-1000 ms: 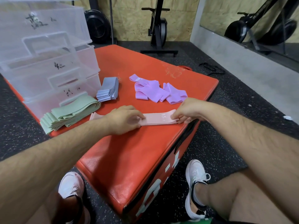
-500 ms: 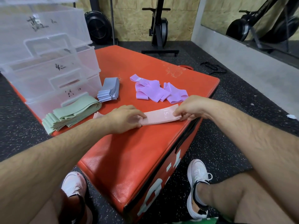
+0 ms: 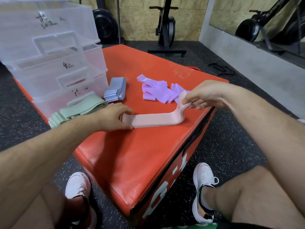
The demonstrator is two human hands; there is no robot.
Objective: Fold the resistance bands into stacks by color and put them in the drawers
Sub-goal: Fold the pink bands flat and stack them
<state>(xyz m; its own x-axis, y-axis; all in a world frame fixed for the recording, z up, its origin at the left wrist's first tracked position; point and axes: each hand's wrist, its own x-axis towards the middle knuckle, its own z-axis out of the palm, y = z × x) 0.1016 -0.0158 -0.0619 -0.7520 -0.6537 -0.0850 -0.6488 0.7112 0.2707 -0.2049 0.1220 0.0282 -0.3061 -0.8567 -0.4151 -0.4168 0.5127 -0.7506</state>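
A stack of pink bands [image 3: 155,119] lies on the red padded box [image 3: 132,159]. My left hand [image 3: 113,117] presses its left end down against the box. My right hand [image 3: 203,95] pinches the right end and holds it lifted, so the stack bends upward. Behind it sits a loose pile of purple bands [image 3: 156,92]. A folded grey-blue stack [image 3: 115,89] and a folded green stack [image 3: 77,111] lie in front of the clear plastic drawers [image 3: 54,68] at the left.
The box's right edge drops to speckled black floor just under my right hand. My shoes [image 3: 203,192] and knees are below the near corner. An exercise bike [image 3: 165,28] and a grey ledge stand at the back.
My right hand has lifted the right end of the pink stack off the box and carried it up and leftward. My left hand stays pressing the left end.
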